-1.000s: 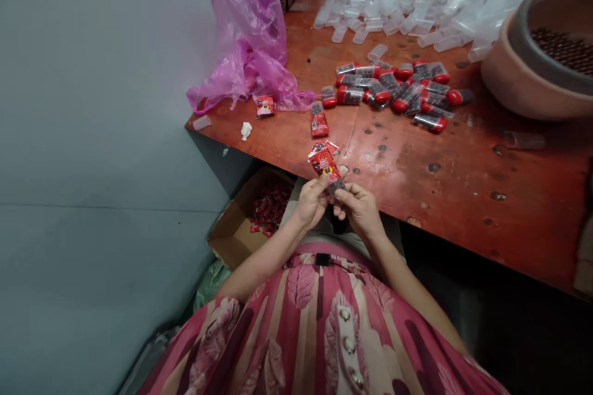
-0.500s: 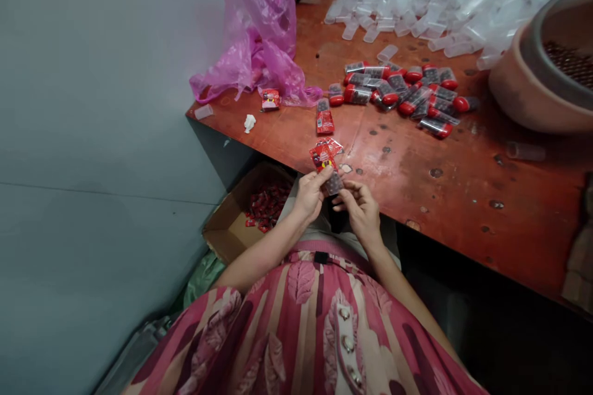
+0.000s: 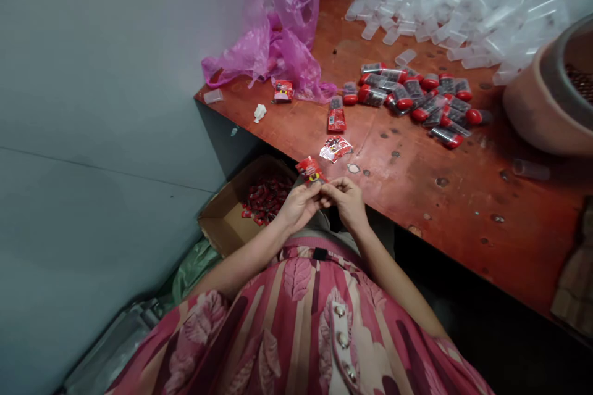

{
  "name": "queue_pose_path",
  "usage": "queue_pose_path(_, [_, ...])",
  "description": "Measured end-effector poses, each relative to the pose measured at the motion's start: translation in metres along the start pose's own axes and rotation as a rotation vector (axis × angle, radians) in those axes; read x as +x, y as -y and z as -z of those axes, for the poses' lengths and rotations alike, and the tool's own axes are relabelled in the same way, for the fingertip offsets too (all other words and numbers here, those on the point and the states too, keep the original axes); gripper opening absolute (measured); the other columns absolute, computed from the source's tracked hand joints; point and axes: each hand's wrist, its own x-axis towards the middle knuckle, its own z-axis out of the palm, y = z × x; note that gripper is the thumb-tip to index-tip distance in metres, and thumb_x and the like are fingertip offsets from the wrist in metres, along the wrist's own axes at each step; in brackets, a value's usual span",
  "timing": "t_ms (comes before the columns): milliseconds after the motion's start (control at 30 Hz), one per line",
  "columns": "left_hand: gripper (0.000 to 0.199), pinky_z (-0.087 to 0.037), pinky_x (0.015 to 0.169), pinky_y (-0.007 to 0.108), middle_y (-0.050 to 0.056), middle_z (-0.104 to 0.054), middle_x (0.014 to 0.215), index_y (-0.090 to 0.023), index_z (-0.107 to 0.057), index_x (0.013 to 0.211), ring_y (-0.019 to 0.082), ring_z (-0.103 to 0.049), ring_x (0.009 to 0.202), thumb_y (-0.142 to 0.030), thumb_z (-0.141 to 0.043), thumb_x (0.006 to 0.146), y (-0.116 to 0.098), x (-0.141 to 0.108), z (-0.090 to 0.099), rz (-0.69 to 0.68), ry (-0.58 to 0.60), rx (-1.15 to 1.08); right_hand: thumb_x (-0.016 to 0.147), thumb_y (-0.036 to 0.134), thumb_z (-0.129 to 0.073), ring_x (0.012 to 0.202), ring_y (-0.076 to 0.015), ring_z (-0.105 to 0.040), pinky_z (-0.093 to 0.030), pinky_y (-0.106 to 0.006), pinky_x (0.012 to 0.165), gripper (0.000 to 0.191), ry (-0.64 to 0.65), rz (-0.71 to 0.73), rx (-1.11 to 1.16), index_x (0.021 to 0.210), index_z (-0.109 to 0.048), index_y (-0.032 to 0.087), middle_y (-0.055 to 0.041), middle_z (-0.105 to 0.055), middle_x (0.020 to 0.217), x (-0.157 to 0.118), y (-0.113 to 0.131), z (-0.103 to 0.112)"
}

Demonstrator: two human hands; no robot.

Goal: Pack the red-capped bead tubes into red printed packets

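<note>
Over the table's front edge, my left hand (image 3: 297, 208) pinches a small tube in a red printed sleeve (image 3: 309, 168). The red printed end points away from me, up and to the left. Closed as well, my right hand (image 3: 348, 202) has its thumb and fingertips on the tube's near end, against the left fingertips. That near end is mostly hidden by fingers. Just beyond lie flat red printed sleeves (image 3: 335, 148). Behind them rests another tube (image 3: 336, 116), partly in a red sleeve, with dark contents showing.
Several red-capped tubes of dark beads (image 3: 410, 95) lie in a pile. Behind them is a heap of clear tubes (image 3: 445, 15). A large bowl (image 3: 532, 105) stands right, a pink plastic bag (image 3: 287, 31) at back left. Below, a cardboard box (image 3: 227, 222) holds red packets.
My right hand has come in against the left fingers and covers the tube's near end. The held tube has tilted left and moved off the flat sleeves. The view has shifted slightly.
</note>
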Motion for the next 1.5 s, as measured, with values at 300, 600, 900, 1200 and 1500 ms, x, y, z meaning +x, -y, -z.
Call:
queue_pose_path(300, [0.04,-0.048,0.089,0.038,0.011,-0.064,0.109,-0.018,-0.064,0.103,0.02,-0.064,0.091,-0.04,-0.07,0.07,-0.017,-0.007,0.043,-0.304,-0.446,0.485,0.069,0.036,-0.071,0.045,-0.0085,-0.058,-0.048,-0.019,0.041,0.025,-0.032,0.074,-0.145,0.079,-0.057,0.018,0.0036,-0.063,0.061,0.003,0.01,0.012])
queue_pose_path(600, [0.022,-0.009,0.112,0.054,0.006,-0.057,0.129,-0.026,-0.069,0.098,0.029,-0.032,0.134,-0.025,-0.063,0.077,-0.034,0.101,-0.005,-0.74,-0.08,1.478,0.073,0.039,-0.067,0.047,-0.0081,-0.057,-0.047,-0.019,0.042,0.023,-0.058,0.098,-0.242,0.078,-0.058,0.018,0.0019,-0.063,0.063,-0.007,0.015,0.027])
queue_pose_path(900, [0.023,-0.01,0.113,0.052,0.004,-0.059,0.126,-0.027,-0.068,0.101,0.024,-0.033,0.134,-0.025,-0.054,0.083,-0.02,0.093,-0.008,-0.861,-0.13,1.345,0.072,0.037,-0.068,0.074,-0.0117,-0.062,-0.052,-0.023,0.06,0.031,-0.217,0.31,-0.23,0.095,-0.057,0.021,-0.0012,-0.064,0.09,0.031,0.03,0.035])
queue_pose_path(1200, [0.027,-0.047,0.075,0.028,0.005,-0.069,0.083,-0.018,-0.07,0.087,0.019,-0.063,0.079,-0.041,-0.064,0.074,-0.022,0.053,-0.019,-0.467,-0.051,0.82,0.065,0.03,-0.074,0.057,-0.0096,-0.058,-0.048,-0.022,0.057,0.043,-0.012,0.207,-0.162,0.102,-0.055,0.022,0.0045,-0.065,0.07,0.046,0.055,0.024])
queue_pose_path(1500, [0.04,-0.026,0.046,0.02,-0.005,-0.039,0.045,-0.012,-0.054,0.043,0.005,-0.035,0.046,-0.042,-0.075,0.06,-0.021,0.059,-0.003,-0.188,0.036,0.793,0.067,0.03,-0.071,0.051,-0.0097,-0.051,-0.04,-0.022,0.052,0.024,0.187,0.206,-0.611,0.086,-0.066,0.016,0.0033,-0.061,0.059,0.08,0.083,0.052])
